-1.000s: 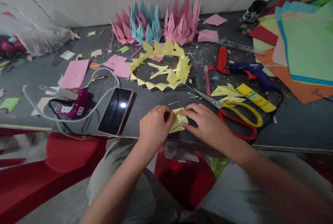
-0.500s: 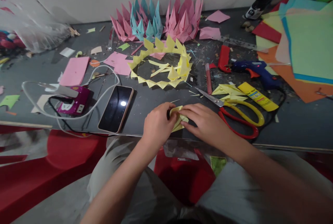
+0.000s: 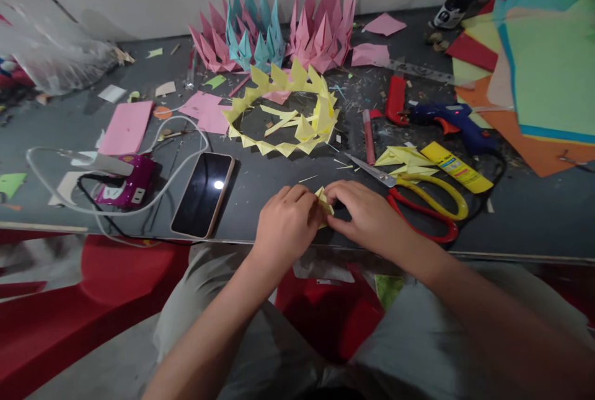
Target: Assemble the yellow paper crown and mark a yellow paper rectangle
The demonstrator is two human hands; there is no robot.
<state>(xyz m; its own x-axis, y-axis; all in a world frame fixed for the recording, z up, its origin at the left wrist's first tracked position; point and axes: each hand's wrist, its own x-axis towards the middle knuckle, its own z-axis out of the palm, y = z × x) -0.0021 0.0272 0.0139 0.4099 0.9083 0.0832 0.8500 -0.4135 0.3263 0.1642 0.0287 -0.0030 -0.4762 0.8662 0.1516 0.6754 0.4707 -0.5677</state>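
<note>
My left hand (image 3: 286,223) and my right hand (image 3: 367,217) meet at the near edge of the dark table (image 3: 511,226). Both pinch a small folded yellow paper piece (image 3: 324,200), which is mostly hidden between the fingers. Beyond it lies a yellow paper crown ring (image 3: 283,115) of joined folded points. A few loose yellow folded pieces (image 3: 404,161) rest right of it, beside red-and-yellow scissors (image 3: 423,201).
A phone (image 3: 203,193) lies left of my hands, with a purple device (image 3: 125,186) and white cable beyond. Pink and blue paper crowns (image 3: 274,37) stand at the back. A blue glue gun (image 3: 453,118), a yellow glue tube (image 3: 455,167), a red knife and stacked coloured sheets (image 3: 543,65) fill the right.
My hands have closed together over the yellow piece, folding it smaller, so much less of it shows than a second ago.
</note>
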